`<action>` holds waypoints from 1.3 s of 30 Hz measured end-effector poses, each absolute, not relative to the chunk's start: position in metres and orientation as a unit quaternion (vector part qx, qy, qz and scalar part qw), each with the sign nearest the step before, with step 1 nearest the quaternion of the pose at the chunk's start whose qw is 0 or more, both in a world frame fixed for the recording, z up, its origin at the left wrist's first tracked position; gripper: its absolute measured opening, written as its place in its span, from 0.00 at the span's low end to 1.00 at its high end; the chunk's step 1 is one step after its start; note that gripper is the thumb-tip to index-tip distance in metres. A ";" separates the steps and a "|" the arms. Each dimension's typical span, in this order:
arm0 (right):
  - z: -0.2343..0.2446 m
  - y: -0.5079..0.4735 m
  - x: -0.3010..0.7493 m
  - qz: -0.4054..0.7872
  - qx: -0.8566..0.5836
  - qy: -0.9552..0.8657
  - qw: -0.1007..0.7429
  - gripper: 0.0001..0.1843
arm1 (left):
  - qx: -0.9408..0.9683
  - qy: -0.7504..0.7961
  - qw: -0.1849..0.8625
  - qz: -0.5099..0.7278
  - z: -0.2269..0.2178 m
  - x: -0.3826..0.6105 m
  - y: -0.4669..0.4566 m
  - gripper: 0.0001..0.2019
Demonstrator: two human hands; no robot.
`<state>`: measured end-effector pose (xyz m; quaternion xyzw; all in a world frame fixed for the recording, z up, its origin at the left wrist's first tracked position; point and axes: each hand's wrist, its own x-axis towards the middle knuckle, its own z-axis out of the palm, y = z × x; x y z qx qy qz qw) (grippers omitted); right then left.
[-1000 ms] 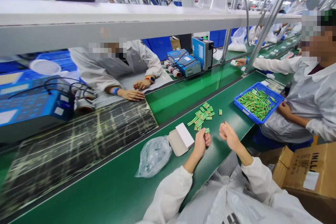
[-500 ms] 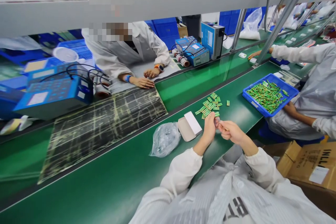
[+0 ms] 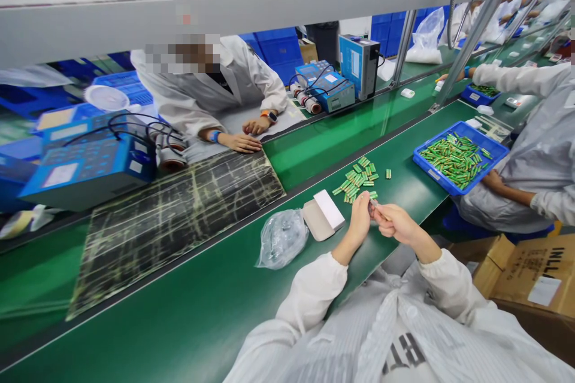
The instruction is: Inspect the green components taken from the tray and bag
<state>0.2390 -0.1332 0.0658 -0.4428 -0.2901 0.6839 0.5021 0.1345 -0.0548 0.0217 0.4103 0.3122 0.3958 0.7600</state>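
My left hand (image 3: pixel 360 219) is closed over the green bench, its fingertips pinched around something small. Close against it, my right hand (image 3: pixel 396 223) is also closed, thumb and fingers meeting at the same spot. A bit of something clear or shiny shows between them, too small to name. Just beyond my fingertips lies a loose pile of green batteries (image 3: pixel 358 178), with a single battery (image 3: pixel 388 173) apart on the right. To the left of my hands sit an open white carton (image 3: pixel 324 215) and a clear plastic bag (image 3: pixel 282 239) with indistinct contents.
A blue tray (image 3: pixel 432 172) full of green batteries stands at the right, with a co-worker's hand at its edge. Across the belt, another person rests both hands near a dark taped mat (image 3: pixel 179 221). Cardboard boxes (image 3: pixel 530 269) stand low at the right.
My hands stay together, with only a slight shift of the fingers. The view has moved a little. At the far right, the co-worker's outstretched arm has shifted, uncovering more of a small blue tray.
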 end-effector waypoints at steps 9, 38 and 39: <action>0.069 -0.135 0.238 0.669 -0.444 -0.263 0.535 0.34 | 0.512 0.273 0.726 0.370 0.026 0.127 -0.054 0.31; 0.037 -0.164 0.240 0.466 -0.565 -0.325 0.599 0.29 | 0.619 0.196 0.733 0.204 0.008 0.125 -0.075 0.26; 0.036 -0.163 0.240 0.473 -0.557 -0.319 0.604 0.30 | 0.634 0.198 0.719 0.204 0.010 0.124 -0.074 0.26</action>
